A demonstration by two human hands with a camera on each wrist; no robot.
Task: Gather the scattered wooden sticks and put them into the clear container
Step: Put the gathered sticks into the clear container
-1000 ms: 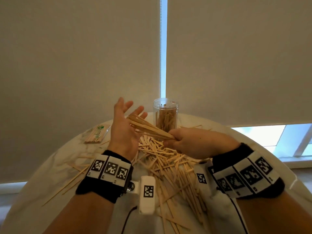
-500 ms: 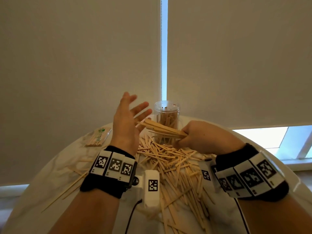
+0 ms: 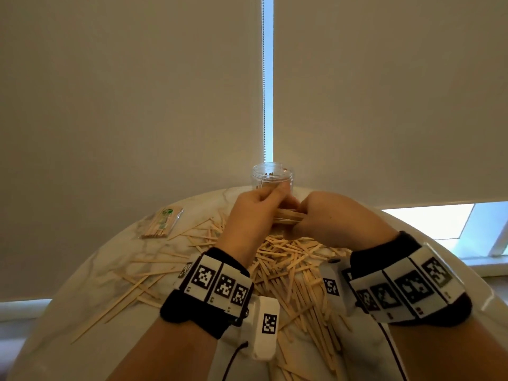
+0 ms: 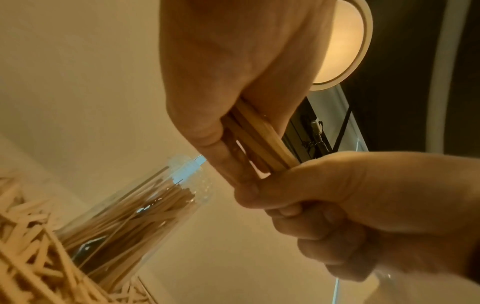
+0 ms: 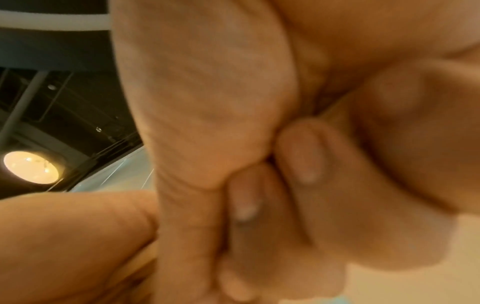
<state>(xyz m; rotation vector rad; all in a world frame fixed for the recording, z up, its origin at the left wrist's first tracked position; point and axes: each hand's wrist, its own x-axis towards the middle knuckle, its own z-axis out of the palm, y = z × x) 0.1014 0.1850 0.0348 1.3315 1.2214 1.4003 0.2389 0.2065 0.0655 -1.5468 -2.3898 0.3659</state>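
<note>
A bundle of flat wooden sticks (image 3: 286, 215) lies level between my two hands, just in front of the clear container (image 3: 272, 176). My left hand (image 3: 257, 207) grips the bundle's left end with curled fingers. My right hand (image 3: 324, 218) grips its right end. In the left wrist view the bundle of sticks (image 4: 259, 144) runs from my left hand (image 4: 233, 115) into my right hand (image 4: 324, 197), and the clear container (image 4: 135, 222) holds many sticks. The right wrist view shows only my curled fingers (image 5: 306, 156), blurred. A heap of loose sticks (image 3: 291, 270) covers the table under my wrists.
The round marble table (image 3: 82, 312) ends near a roller blind just behind the container. Thin long skewers (image 3: 132, 295) are scattered on the left. A clear packet of sticks (image 3: 162, 222) lies at the back left. A window sill (image 3: 481, 259) is to the right.
My left hand, open and raised before, has closed on the left end of the bundle. The right hand has kept hold of the bundle and moved it towards the container.
</note>
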